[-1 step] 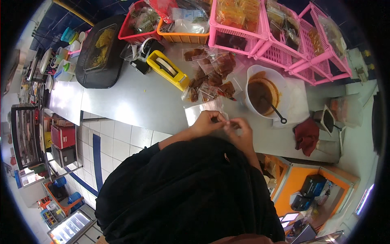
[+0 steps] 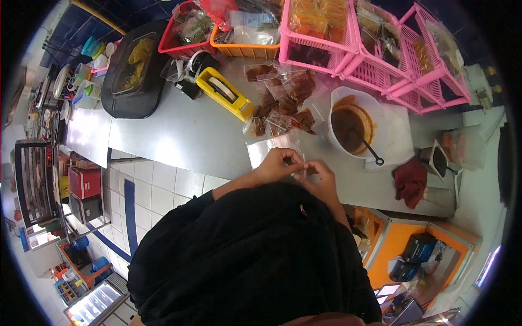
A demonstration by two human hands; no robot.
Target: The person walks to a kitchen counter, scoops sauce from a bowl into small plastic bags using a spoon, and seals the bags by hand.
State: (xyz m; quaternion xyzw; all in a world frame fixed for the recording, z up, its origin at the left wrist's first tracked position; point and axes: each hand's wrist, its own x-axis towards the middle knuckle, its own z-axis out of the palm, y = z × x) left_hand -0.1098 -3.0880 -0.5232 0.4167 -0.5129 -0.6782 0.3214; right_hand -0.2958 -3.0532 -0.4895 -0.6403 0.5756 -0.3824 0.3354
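Note:
Close in front of my body, at the near edge of the steel table, my left hand [image 2: 274, 164] has thumb and forefinger pinched together. My right hand [image 2: 321, 178] meets it at the fingertips, also pinching. Between them is something thin and clear that looks like a small plastic bag, mostly hidden by the fingers. Just beyond my left hand lies a stack of clear plastic bags [image 2: 266, 149]. Behind the stack is a pile of small bags filled with brown sauce [image 2: 287, 89]. To the right stands a white bowl [image 2: 336, 102] of brown sauce, with a black-handled ladle [image 2: 372, 152] in it.
Left of the filled bags lies a yellow tape dispenser [image 2: 239, 104]. Pink baskets [image 2: 348, 68], an orange basket [image 2: 244, 50] and a red basket [image 2: 168, 41] line the back. A dark red cloth [image 2: 410, 182] lies at the right, near a metal container [image 2: 435, 160].
My right hand's fingers have shifted slightly at the meeting point, its thumb now reaching a little further left. My left hand and the things on the table look the same.

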